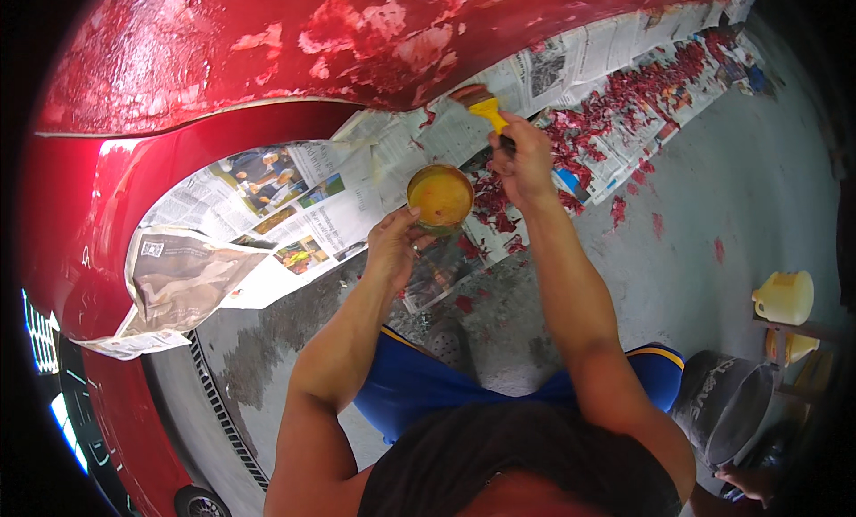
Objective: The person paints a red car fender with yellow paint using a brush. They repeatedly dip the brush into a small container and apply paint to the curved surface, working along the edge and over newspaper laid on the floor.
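Head view: holds can (446,227), likely light, spill-prone, best cupped round its wall, in left hand (392,242) above newspaper (392,156), and brush (485,110) by its handle in right hand (528,163) near red panel (223,62)

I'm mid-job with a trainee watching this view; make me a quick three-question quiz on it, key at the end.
1. Which hand holds the yellow-handled brush? a) left b) right c) neither
2. True or false: all the red scraps lie on the newspaper, none on the grey floor.
3. What colour are the contents of the round container?

Key
1. b, the right hand.
2. False: many red scraps lie on the newspaper, but some lie on the grey floor.
3. Yellow; the left hand holds that container.
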Action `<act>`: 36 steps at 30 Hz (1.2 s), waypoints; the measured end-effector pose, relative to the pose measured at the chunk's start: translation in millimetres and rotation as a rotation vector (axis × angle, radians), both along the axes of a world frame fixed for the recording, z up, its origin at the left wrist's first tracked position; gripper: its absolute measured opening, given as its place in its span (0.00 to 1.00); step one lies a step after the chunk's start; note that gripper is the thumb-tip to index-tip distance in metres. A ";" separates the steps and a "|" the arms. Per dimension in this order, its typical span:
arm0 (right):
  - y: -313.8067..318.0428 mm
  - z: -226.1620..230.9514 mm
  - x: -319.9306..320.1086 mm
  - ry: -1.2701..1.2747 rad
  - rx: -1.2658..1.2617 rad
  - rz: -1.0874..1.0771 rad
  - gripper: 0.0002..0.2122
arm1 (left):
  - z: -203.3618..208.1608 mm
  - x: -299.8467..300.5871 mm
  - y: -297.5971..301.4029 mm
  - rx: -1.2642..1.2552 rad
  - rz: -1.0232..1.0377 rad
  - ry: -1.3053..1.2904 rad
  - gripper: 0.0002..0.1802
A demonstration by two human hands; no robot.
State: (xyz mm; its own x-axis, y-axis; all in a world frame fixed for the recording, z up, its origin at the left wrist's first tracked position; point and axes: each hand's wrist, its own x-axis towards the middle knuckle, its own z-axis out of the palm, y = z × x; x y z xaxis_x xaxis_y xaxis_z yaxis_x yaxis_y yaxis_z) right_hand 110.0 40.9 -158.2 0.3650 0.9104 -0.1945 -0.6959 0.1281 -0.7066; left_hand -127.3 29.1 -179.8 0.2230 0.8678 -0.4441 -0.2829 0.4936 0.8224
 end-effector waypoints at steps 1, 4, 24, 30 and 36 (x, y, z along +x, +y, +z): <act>3.4 1.6 0.8 -0.018 0.076 0.032 0.20 | -1.1 2.2 0.9 -0.002 -0.009 0.005 0.18; 17.4 10.8 7.2 -0.002 0.121 0.078 0.20 | -2.5 4.8 0.4 0.001 -0.028 0.014 0.18; -39.2 53.2 105.0 -0.953 0.207 0.352 0.19 | -0.4 19.6 8.5 0.049 0.019 -0.187 0.19; -60.2 79.3 94.5 -1.468 0.190 0.441 0.12 | 3.7 36.2 8.1 0.049 -0.050 -0.198 0.27; -71.9 74.8 82.7 -1.949 0.264 0.398 0.14 | 2.2 42.5 7.3 0.016 -0.069 -0.195 0.25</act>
State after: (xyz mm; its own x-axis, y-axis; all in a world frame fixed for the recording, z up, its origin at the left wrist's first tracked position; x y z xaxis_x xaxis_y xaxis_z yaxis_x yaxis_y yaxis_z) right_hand 192.7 -30.9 -83.3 -0.3101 0.9130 0.2650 0.8266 0.3966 -0.3993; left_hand -84.7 36.4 -177.6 0.3628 0.8540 -0.3730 -0.4038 0.5048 0.7630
